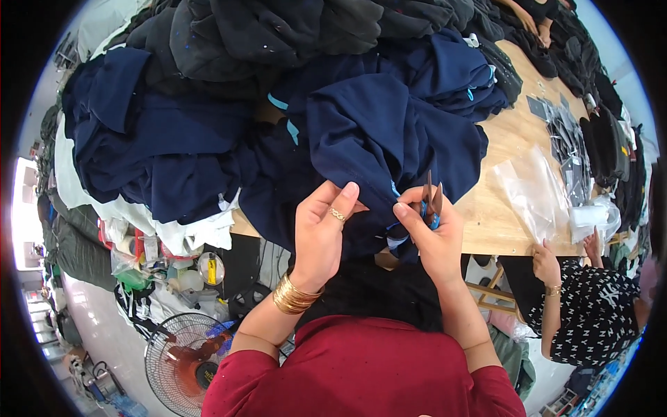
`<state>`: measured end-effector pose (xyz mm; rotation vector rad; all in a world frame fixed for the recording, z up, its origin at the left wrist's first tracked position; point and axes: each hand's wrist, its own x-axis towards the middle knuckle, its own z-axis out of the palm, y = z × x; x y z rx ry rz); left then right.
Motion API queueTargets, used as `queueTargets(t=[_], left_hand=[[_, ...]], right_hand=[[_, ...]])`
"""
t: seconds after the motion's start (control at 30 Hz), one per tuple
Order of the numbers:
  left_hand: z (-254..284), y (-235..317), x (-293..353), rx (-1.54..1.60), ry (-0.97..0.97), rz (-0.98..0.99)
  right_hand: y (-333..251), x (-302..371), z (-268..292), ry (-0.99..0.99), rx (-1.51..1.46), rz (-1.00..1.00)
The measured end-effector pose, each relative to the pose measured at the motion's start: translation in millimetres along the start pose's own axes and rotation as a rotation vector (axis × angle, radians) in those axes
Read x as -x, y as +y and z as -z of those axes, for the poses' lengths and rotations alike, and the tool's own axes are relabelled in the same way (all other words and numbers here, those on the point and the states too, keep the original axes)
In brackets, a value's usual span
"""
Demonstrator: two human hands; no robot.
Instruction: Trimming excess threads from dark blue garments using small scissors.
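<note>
A navy blue garment [361, 132] with light blue trim lies bunched on the table in front of me, its near edge stretched between my two hands. My left hand [321, 229], with a ring and gold bangles, pinches that edge between thumb and fingers. In my right hand [436, 240] a pair of small scissors [436, 200] is tucked, blades pointing up and away. The thumb and forefinger of the same hand also grip the garment's edge. Part of the scissors is hidden by the fingers.
More navy garments [167, 153] and dark grey fabric [271, 35] are heaped left and behind. Clear plastic bags [531, 194] lie on the wooden table [486, 233]; a co-worker [590, 306] handles them at right. Another person's arms [531, 21] show far right. A fan [184, 365] stands lower left.
</note>
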<state>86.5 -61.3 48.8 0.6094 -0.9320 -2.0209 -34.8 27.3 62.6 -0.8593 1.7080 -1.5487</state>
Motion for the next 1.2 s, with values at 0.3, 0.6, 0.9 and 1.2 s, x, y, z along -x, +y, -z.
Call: queueTargets(t=[0.3, 0.6, 0.9, 1.2], left_hand=[[-9.6, -8.4, -4.2, -0.194, -0.085, -0.016], [-23.9, -4.2, 3.2, -0.514, -0.054, -0.113], [3.6, -19.5, 4.6, -0.618, -0.162, -0.102], [-11.8, -9.8, -4.8, -0.449, -0.185, -0.001]], right_hand=[[-0.2, -4.4, 15.9, 0.154, 0.166, 0.235], [-14.7, -6.2, 14.2, 0.054, 0.301, 0.574], [-0.2, -0.3, 18.8, 0.029, 0.461, 0.662], [-0.1, -11.4, 20.9, 0.087, 0.469, 0.701]])
